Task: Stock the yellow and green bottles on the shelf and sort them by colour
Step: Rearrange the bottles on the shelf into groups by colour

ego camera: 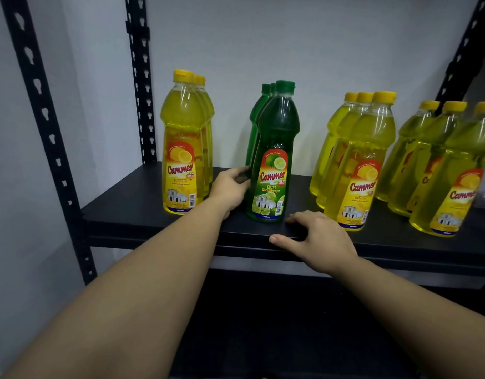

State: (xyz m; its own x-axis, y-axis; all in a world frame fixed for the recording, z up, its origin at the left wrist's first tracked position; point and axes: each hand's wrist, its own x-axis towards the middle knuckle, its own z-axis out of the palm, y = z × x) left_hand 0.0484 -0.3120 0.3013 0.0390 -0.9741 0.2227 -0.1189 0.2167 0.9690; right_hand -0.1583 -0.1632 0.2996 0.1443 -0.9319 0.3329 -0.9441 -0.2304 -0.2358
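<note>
Step in hand, as I read it: squaring up the green row on the shelf [154,214], not stocking a new bottle. Neither hand carries one.

Layout on the shelf, left to right across the frame:
- yellow row [181,149], left of centre, three deep, front label facing out
- green row [274,160], centre, three deep, front bottle upright near the shelf's front edge
- second yellow row [356,165], right of centre, three deep
- third yellow row [449,173], far right, partly cut by the frame edge

Left hand [230,187]: reaches in between the first yellow row and the green row, fingers curled against the left side of the green bottles, low on the body. Partly open; touching, but a closed grasp isn't evident, since the fingertips are hidden behind the front bottle.

Right hand [315,236]: empty, loosely spread, resting on the shelf's front edge just right of the front green bottle, thumb on the lip. Index fingertip looks near the bottle base; contact unclear.

Sorting looks mostly done: each row is one colour, but green sits between yellow rows.

Next move probably calls for a light sideways push or a wrap-around grip on the green bottles, low down so the tall bodies don't tip, with the right hand steadying the front one. Gaps either side are adequate.
</note>
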